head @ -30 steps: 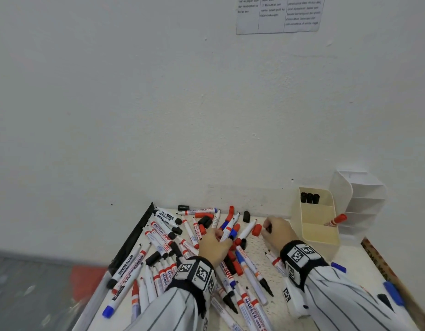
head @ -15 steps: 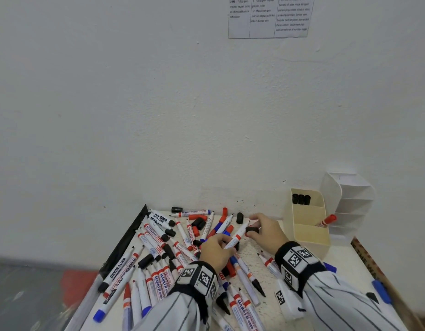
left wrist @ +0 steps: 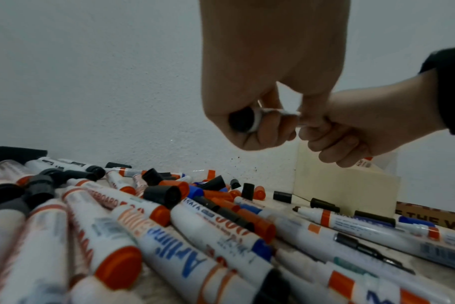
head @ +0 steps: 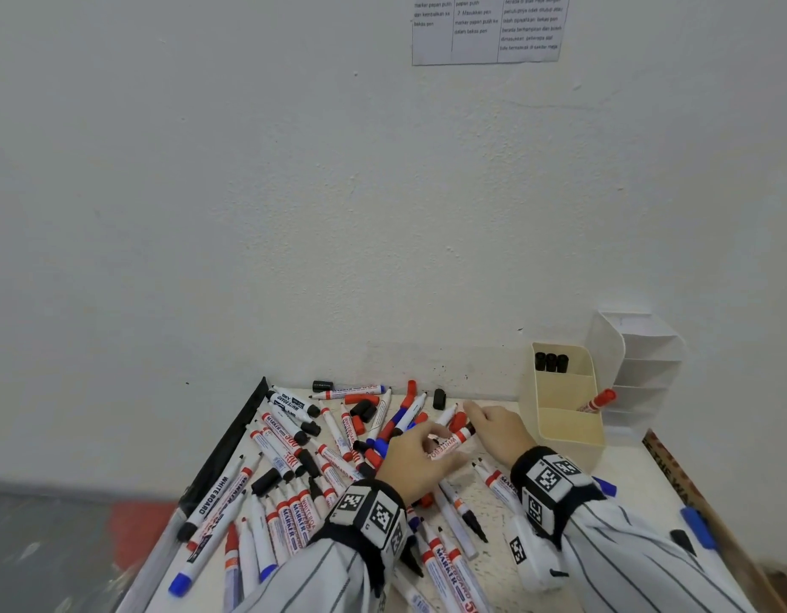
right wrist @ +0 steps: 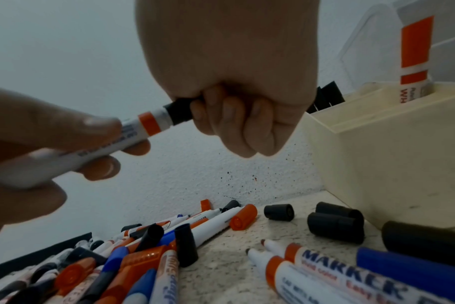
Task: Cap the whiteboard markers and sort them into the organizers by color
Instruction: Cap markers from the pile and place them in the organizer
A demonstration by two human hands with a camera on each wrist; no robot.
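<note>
My left hand (head: 409,462) grips the barrel of a white marker (head: 447,444) with an orange band, held above the pile. My right hand (head: 497,429) curls round a black cap (right wrist: 179,111) that sits on the marker's tip end. The left wrist view shows the marker's black rear end (left wrist: 243,122) inside my fist. A heap of loose markers and caps (head: 303,457) in black, red and blue covers the table's left half. The cream organizer (head: 568,440) holds three black markers (head: 550,361) at the back. A red marker (head: 597,401) leans in the white organizer (head: 639,347).
The wall stands directly behind the table. A black strip (head: 232,440) runs along the left edge and a cardboard strip (head: 674,471) along the right. A blue marker (head: 696,526) lies near the right edge. Loose black caps (right wrist: 335,224) lie by the cream organizer.
My left hand lifted a marker out of the pile. My right hand brought the black cap onto its tip. The head view shifted slightly right.
</note>
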